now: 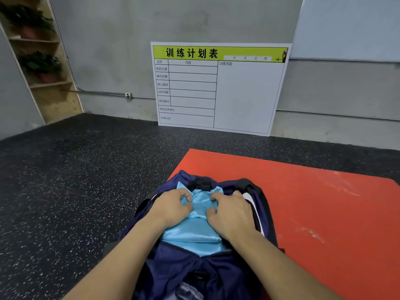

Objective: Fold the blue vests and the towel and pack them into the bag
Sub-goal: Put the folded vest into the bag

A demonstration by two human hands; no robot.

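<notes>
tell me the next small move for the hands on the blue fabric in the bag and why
Probably push down: both the left hand and the right hand grip the blue vest, which bulges out of the open navy bag, so it likely needs tucking deeper.

hands point(202, 210): 2 | bag point(190, 271): 1 | red mat point(313, 191): 1 | board point(246, 94): 1 | potted plants point(39, 66): 2

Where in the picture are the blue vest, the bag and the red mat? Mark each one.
blue vest point(194, 231): head view, on the flat folded cloth below the hands.
bag point(179, 269): head view, on its dark blue near flap.
red mat point(313, 191): head view, on its bare top.
</notes>
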